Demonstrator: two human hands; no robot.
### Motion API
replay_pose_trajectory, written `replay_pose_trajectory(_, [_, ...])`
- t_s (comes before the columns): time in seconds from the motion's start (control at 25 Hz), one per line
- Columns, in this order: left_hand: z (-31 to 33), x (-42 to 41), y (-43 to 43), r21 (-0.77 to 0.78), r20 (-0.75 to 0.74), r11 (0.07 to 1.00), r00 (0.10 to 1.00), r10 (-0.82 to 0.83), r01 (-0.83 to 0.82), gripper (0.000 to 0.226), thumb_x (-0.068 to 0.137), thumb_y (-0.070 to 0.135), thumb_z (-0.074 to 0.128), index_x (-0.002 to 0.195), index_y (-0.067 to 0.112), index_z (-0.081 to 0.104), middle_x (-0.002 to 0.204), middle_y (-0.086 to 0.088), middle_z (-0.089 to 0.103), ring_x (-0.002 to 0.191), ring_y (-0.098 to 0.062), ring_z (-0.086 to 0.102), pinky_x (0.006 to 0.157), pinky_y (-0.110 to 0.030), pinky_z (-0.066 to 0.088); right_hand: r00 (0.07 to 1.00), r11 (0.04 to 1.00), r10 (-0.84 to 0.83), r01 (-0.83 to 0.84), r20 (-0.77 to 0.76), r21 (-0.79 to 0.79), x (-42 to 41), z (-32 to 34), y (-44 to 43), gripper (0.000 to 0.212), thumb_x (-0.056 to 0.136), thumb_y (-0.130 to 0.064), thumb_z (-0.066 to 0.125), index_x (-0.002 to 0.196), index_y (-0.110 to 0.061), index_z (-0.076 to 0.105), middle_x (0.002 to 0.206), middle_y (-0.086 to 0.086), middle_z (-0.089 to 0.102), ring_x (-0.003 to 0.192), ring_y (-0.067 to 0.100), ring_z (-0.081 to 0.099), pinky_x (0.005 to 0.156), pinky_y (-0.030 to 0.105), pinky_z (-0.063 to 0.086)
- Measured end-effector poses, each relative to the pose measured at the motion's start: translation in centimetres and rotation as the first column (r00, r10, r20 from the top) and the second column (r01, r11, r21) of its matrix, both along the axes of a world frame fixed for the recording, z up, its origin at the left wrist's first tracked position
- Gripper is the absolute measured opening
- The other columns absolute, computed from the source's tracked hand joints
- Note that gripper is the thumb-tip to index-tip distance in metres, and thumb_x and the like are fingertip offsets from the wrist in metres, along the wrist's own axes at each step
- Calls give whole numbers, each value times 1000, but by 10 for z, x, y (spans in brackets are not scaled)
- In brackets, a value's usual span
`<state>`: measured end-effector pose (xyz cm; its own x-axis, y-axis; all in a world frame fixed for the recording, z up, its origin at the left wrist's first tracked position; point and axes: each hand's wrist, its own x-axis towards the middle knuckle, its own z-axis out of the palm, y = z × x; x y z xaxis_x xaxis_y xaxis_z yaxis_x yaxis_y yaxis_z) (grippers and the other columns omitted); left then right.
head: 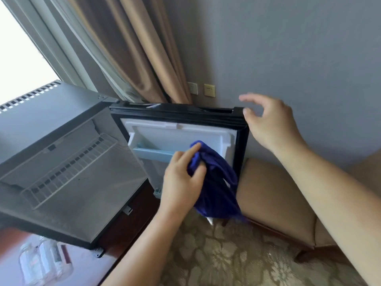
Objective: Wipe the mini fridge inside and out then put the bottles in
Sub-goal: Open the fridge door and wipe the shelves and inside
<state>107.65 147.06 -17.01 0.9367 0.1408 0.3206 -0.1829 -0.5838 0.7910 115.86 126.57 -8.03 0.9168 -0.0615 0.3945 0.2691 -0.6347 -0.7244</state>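
Blue cloth (214, 182) bunches in our left hand's (183, 176) grip; unheld by our empty, loose-fingered right hand (270, 122), the fridge door (185, 133) may swing.

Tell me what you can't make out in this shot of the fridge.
Head view only.
Bottles: blurred at the lower left; count unclear.
Door shelf: partly hidden by the blue cloth and left hand.
Right hand: blurred; whether it touches the fridge door is unclear.

beige curtain (134, 48) | wall sockets (209, 90) | tan chair (278, 193) | patterned carpet (226, 254) | window (16, 48)
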Motion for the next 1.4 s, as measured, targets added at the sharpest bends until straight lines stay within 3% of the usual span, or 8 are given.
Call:
replay_pose_trajectory(0.16, [-11, -1, 57, -161, -39, 982, 995, 93, -98, 41, 95, 28, 61, 129, 51, 64, 105, 17, 65, 98, 6, 62, 79, -3, 43, 963, 995, 94, -79, 251, -68, -27, -2, 53, 27, 93, -15, 64, 117, -20, 74, 135, 1, 60, 128, 11, 53, 111, 15, 34])
replay_pose_trajectory(0.32, [-14, -1, 109, -241, 41, 945, 971, 237, -220, 38, 95, 25, 65, 126, 46, 68, 117, 14, 69, 108, 2, 65, 94, -21, 53, 977, 991, 113, -97, 183, -95, -62, -50, 81, 21, 93, -11, 68, 112, -16, 75, 120, 5, 58, 118, 21, 56, 106, 31, 44])
replay_pose_trajectory(0.48, [-3, 5, 150, -328, 83, 854, 888, 452, -404, 38, 93, 30, 67, 129, 40, 68, 121, 16, 69, 113, 1, 65, 105, -36, 53, 955, 956, 275, -260, 110, -133, -81, -82, 108, 22, 94, -16, 67, 114, -21, 72, 114, -4, 54, 114, 11, 54, 101, 18, 41])
replay_pose_trajectory(0.72, [14, 54, 142, -146, 15, 904, 913, 407, -401, 38, 79, 35, 74, 115, 35, 61, 97, 18, 70, 88, 7, 66, 85, -29, 56, 953, 973, 219, -198, -207, 118, -83, -117, 113, 20, 94, -20, 66, 106, -35, 73, 103, -19, 66, 92, 1, 63, 77, 5, 43])
replay_pose_trajectory(0.88, [8, 69, 114, -26, -60, 915, 914, 400, -402, 35, 75, 46, 71, 105, 34, 59, 83, 15, 65, 85, -12, 65, 73, -35, 57, 909, 968, 118, -14, -401, 252, -84, -141, 74, 21, 94, -16, 66, 96, -35, 75, 84, -12, 73, 78, 11, 70, 69, 20, 51])
replay_pose_trajectory(1.04, [10, 73, 69, 126, -50, 956, 961, 273, -265, 30, 75, 48, 71, 100, 34, 62, 77, 20, 59, 94, -16, 59, 74, -37, 56, 878, 938, 87, 88, -470, 337, -84, -146, 38, 25, 95, -11, 63, 93, -33, 75, 83, -8, 75, 65, 7, 70, 56, 16, 48])
replay_pose_trajectory(1.2, [14, 81, 24, 123, -76, 985, 988, 131, -121, 30, 79, 44, 73, 102, 26, 66, 91, 7, 70, 95, -23, 65, 77, -43, 59, 848, 939, 97, 97, -521, 331, -83, -149, 13, 24, 97, -13, 61, 95, -32, 76, 83, -10, 75, 67, 11, 70, 57, 17, 50])
replay_pose_trajectory(1.4, [14, 85, -18, 217, -59, 969, 989, 135, -120, 31, 80, 44, 73, 103, 26, 64, 91, 8, 70, 93, -21, 61, 72, -34, 53, 802, 934, 148, 79, -579, 349, -79, -151, -7, 22, 99, -16, 60, 98, -32, 75, 86, -9, 75, 70, 11, 70, 57, 19, 52])
